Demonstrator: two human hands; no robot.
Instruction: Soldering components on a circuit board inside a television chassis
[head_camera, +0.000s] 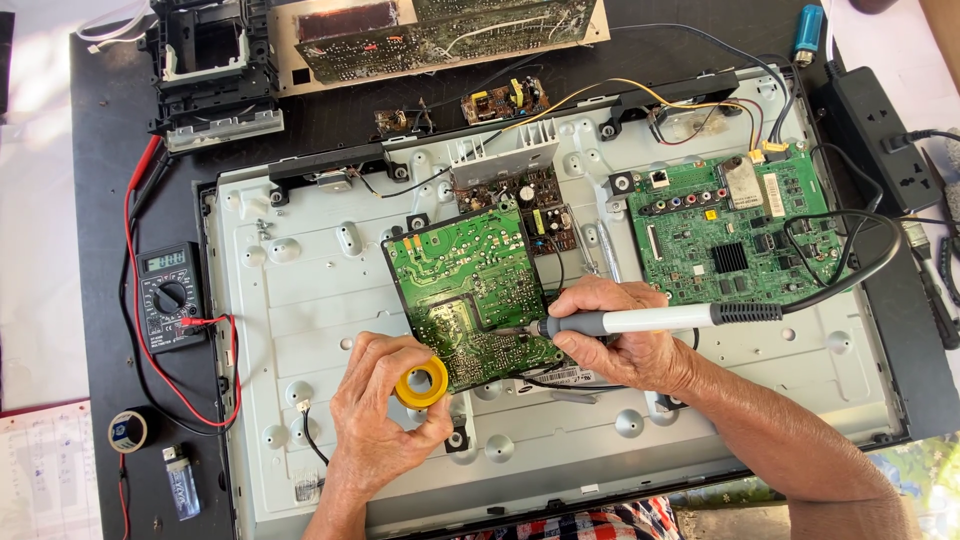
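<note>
Matt grey metal panel (300, 330), glossy green circuit board (470, 290), yellow plastic spool (421, 384)

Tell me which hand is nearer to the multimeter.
Left. The left hand, holding a yellow spool, lies to the right of the multimeter. The right hand, gripping the soldering iron, is farther right still.

Bright, even daylight fills the view, and the pale metal back panel (300, 330) and the white paper at the left edge (35, 250) come close to washing out — though detail holds. Shadows are short and soft, falling just below the 2 hands and under the raised green circuit board (465, 285). Focus is sharp across the black table (100, 200), with slight bending at the frame's corners.
</note>
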